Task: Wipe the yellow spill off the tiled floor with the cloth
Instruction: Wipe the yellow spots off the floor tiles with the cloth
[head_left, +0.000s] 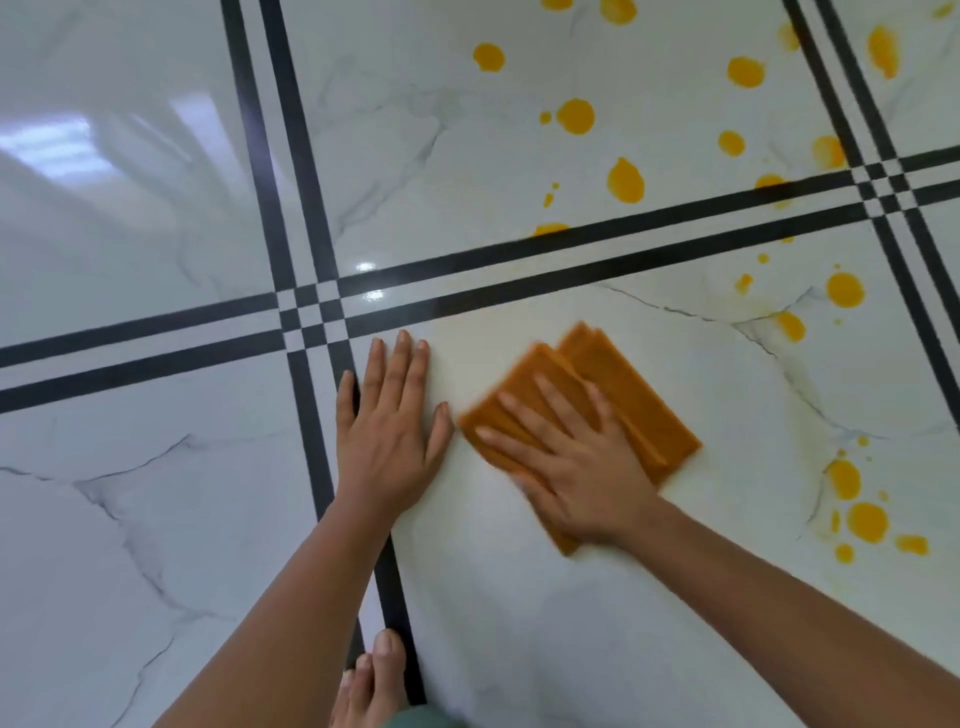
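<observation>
Glossy white marble-look tiled floor (130, 493), grey veining, double black border stripes crossing in a small checkered junction (311, 317); that junction is the landmark. Far left of it: bare tile with a window glare, no yellow in sight. Just right of and below the junction, the left hand (387, 431) lies flat on the tile, fingers straight and close together, thumb out, holding nothing; reads as a brace. Well below the junction, at the bottom edge, bare toes (382, 670) rest on a black stripe. Further right, the right hand (576, 462) is spread flat, palm down, on a folded rust-orange cloth (639, 395); it presses the cloth to the floor, not gripping. The cloth is thin and layered, its edges motion-blurred, so it is likely mid-stroke. Judgement: light, soft and limp, it would bunch if pushed by one corner, so a flat palm over the middle of the stack suits it. The tile around the cloth looks matt with a faint yellowish film. Right of and above the junction, the yellow spill (575, 115) shows as many round, opaque drops, and more drops (865, 522) lie far right and below, well apart from the cloth. They look thick and likely to smear on slick glaze. Most of the job appears undone.
</observation>
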